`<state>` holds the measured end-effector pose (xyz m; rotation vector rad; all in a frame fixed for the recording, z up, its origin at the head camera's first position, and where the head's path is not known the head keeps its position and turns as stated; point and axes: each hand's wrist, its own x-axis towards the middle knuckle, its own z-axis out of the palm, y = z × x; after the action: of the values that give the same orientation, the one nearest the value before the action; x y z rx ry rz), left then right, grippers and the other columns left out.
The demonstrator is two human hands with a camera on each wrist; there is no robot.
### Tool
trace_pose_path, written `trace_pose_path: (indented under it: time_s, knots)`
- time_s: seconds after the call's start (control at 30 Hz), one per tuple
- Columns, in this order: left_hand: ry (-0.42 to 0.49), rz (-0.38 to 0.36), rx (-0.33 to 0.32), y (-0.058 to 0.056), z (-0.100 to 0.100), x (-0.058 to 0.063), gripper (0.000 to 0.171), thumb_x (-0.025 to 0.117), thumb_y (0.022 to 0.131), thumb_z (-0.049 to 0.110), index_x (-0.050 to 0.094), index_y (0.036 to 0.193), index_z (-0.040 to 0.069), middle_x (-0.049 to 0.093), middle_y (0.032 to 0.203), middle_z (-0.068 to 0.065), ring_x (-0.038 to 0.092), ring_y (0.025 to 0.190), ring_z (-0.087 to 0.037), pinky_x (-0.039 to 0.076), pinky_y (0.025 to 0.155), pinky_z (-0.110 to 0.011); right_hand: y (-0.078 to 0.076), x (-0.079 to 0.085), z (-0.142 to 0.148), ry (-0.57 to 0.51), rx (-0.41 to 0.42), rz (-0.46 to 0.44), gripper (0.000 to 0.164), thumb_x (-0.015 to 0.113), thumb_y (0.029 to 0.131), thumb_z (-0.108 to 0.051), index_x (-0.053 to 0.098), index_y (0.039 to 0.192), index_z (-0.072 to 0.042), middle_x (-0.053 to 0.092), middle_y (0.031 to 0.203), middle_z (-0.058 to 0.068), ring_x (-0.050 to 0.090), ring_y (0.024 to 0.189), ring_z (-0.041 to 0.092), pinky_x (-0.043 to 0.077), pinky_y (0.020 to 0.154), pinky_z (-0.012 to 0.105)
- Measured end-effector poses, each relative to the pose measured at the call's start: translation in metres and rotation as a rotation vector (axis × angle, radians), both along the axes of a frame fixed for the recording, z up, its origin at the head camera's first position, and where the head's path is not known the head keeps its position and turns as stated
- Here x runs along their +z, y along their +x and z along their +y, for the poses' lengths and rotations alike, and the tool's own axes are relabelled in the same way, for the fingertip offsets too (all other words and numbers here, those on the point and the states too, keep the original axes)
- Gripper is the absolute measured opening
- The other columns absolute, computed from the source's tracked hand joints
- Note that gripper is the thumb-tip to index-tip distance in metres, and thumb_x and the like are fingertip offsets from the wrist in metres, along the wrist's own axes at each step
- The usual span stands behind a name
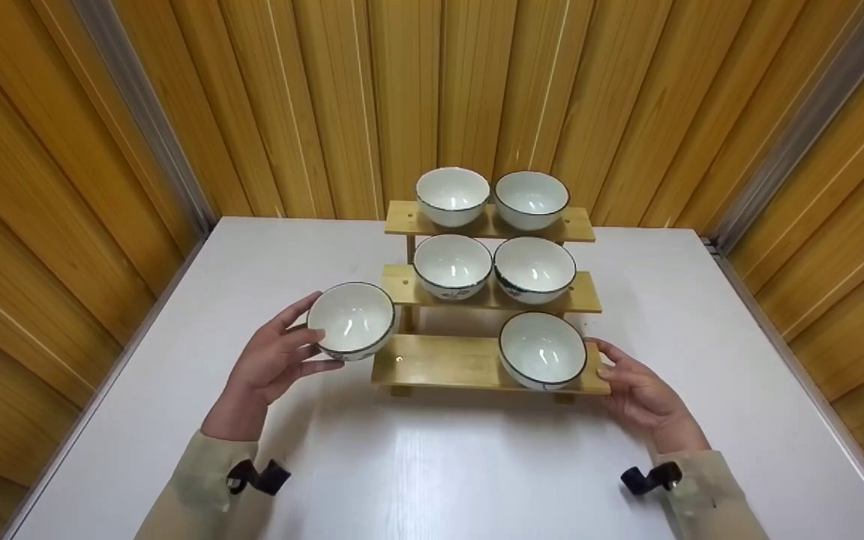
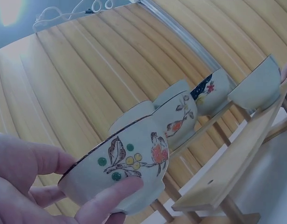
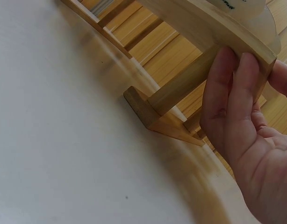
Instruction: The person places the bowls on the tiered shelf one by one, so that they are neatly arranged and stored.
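My left hand (image 1: 304, 341) holds a white bowl (image 1: 352, 321) with a dark rim in the air, just left of a three-tier bamboo shelf (image 1: 447, 364). In the left wrist view the thumb and fingers of that hand (image 2: 50, 191) clasp the bowl (image 2: 129, 172), which has leaves and fruit painted on its side. My right hand (image 1: 612, 367) grips the right end of the lowest tier, beside another bowl (image 1: 542, 349) standing there. In the right wrist view the fingers (image 3: 241, 93) wrap over the board's edge (image 3: 204, 28).
Two bowls (image 1: 452, 266) (image 1: 535, 270) stand on the middle tier and two (image 1: 452, 196) (image 1: 531, 199) on the top tier. The shelf stands on a white table (image 1: 432, 465). Wooden panel walls (image 1: 64, 225) close in the back and both sides.
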<state>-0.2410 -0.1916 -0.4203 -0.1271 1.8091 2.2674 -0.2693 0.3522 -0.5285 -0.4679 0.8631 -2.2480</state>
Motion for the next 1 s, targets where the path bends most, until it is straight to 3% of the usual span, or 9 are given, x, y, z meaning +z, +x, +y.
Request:
trace_pose_path:
  time_s: [0.17, 0.47, 0.73, 1.0]
  knots:
    - [-0.010, 0.027, -0.067, 0.001, 0.016, -0.002, 0.072, 0.054, 0.096, -0.004, 0.031, 0.162, 0.013, 0.030, 0.160, -0.025, 0.063, 0.114, -0.034, 0.067, 0.085, -0.045, -0.001, 0.001, 0.000, 0.008, -0.009, 0.000, 0.060, 0.010, 0.105, 0.011, 0.041, 0.149, -0.014, 0.061, 0.140, 0.013, 0.066, 0.124, 0.026, 0.057, 0.106, 0.034]
    - [-0.019, 0.017, -0.185, -0.002, 0.049, -0.007, 0.071, 0.055, 0.096, -0.004, 0.032, 0.161, 0.013, 0.043, 0.144, -0.028, 0.066, 0.108, -0.031, 0.065, 0.088, -0.052, 0.000, 0.001, 0.000, 0.005, 0.000, -0.001, 0.060, 0.010, 0.105, 0.011, 0.043, 0.147, -0.015, 0.061, 0.139, 0.013, 0.066, 0.125, 0.027, 0.057, 0.107, 0.035]
    - [-0.028, 0.022, -0.262, -0.007, 0.074, -0.011, 0.070, 0.056, 0.095, -0.003, 0.034, 0.161, 0.011, 0.047, 0.136, -0.027, 0.067, 0.097, -0.027, 0.067, 0.079, -0.043, 0.000, 0.000, 0.000, -0.013, 0.012, 0.010, 0.058, 0.009, 0.105, 0.011, 0.041, 0.147, -0.014, 0.060, 0.140, 0.014, 0.065, 0.125, 0.027, 0.055, 0.109, 0.035]
    - [0.000, 0.026, -0.309, -0.014, 0.094, -0.014, 0.068, 0.053, 0.096, -0.005, 0.034, 0.160, 0.010, 0.041, 0.145, -0.033, 0.066, 0.108, -0.033, 0.064, 0.088, -0.054, 0.000, 0.001, -0.001, 0.016, -0.011, 0.012, 0.059, 0.010, 0.105, 0.011, 0.043, 0.148, -0.014, 0.061, 0.139, 0.013, 0.065, 0.126, 0.025, 0.054, 0.110, 0.035]
